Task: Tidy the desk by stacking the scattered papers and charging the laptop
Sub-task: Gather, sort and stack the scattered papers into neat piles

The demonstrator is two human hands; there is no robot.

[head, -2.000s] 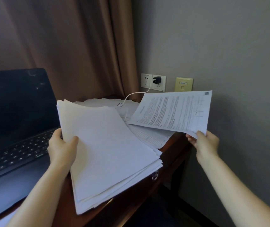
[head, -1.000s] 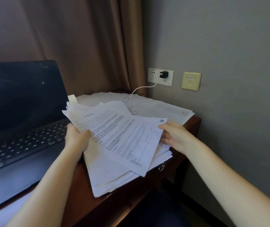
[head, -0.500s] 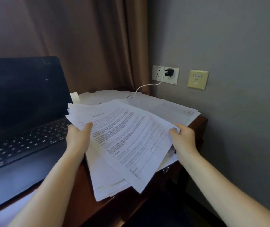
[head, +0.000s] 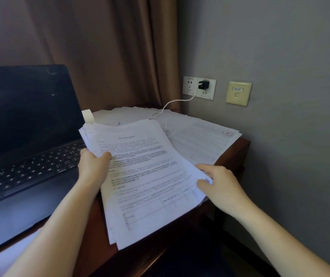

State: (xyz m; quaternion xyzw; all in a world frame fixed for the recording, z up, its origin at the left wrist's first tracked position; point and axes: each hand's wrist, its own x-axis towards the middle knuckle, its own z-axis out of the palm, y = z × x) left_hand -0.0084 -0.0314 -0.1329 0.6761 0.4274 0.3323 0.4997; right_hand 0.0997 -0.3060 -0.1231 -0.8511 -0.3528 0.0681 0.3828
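While left hand (head: 93, 168) grips paper stack (head: 150, 194) | right hand (head: 220, 186) pinches its edge

Dark wooden desk (head: 238, 150): laptop (head: 30, 156) left, loose papers (head: 200, 140) right, possibly tape roll (head: 88, 115).

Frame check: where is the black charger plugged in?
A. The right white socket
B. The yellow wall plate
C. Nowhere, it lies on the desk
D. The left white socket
A: the black charger sits in the right white socket, while the left white socket beside it is free.
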